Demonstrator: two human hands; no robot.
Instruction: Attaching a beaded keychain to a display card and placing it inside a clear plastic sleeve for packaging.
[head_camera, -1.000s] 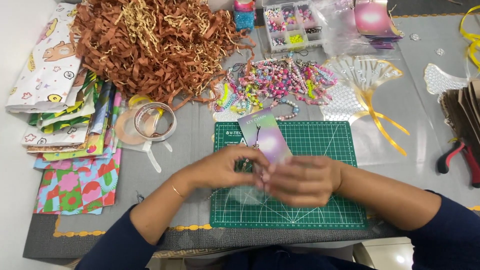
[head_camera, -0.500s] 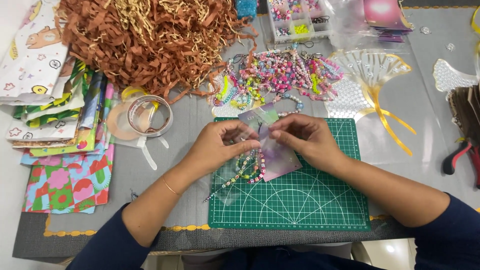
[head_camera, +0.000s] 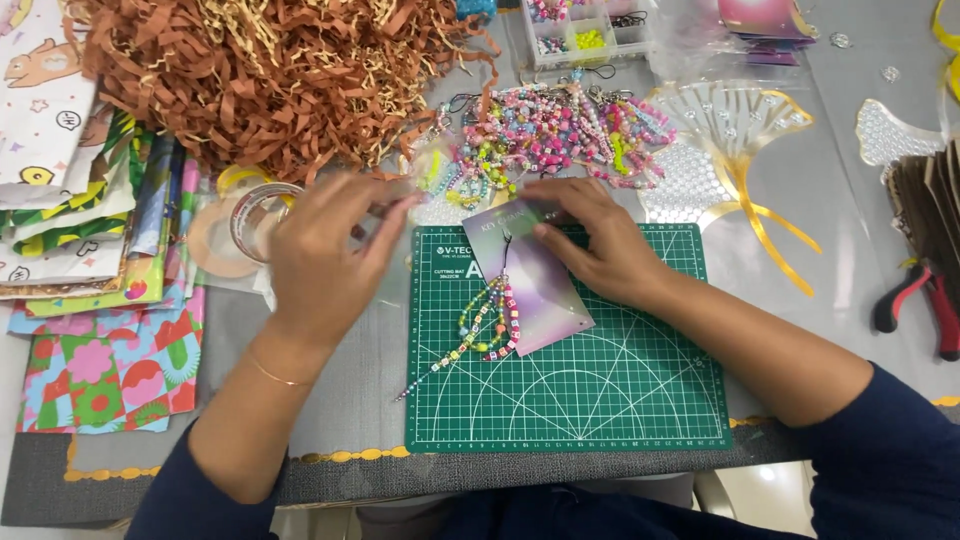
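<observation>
As seen from the head view: right hand (head_camera: 600, 250) laid on the top end of a pale purple card (head_camera: 540, 295), fingers (head_camera: 545, 205) stretched flat and pressing down rather than pinching. Card lying slantwise on the green cutting mat (head_camera: 620, 380), a beaded strap (head_camera: 487, 325) hanging from its upper part by a dark cord and trailing off to the mat's left edge. Left hand (head_camera: 320, 255) off the mat, above the grey table (head_camera: 350, 390), blurred, next to a roll of clear tape (head_camera: 255, 210). Fingers there loosely extended; cannot tell whether anything clear is held between them.

Around these: a heap of brown shredded paper (head_camera: 260, 80) at the far left, a pile of more beaded straps (head_camera: 560, 130) just beyond the mat, a compartment box of beads (head_camera: 585, 30) behind that, patterned paper sheets (head_camera: 100, 360) stacked at the left edge, red-handled pliers (head_camera: 915, 310) well apart on the right.

Judged from this: card-and-strap step in hand, card pinned in place one-handed. Calls for steady downward pressure to stop the card sliding, and care not to snag the loose beads.
</observation>
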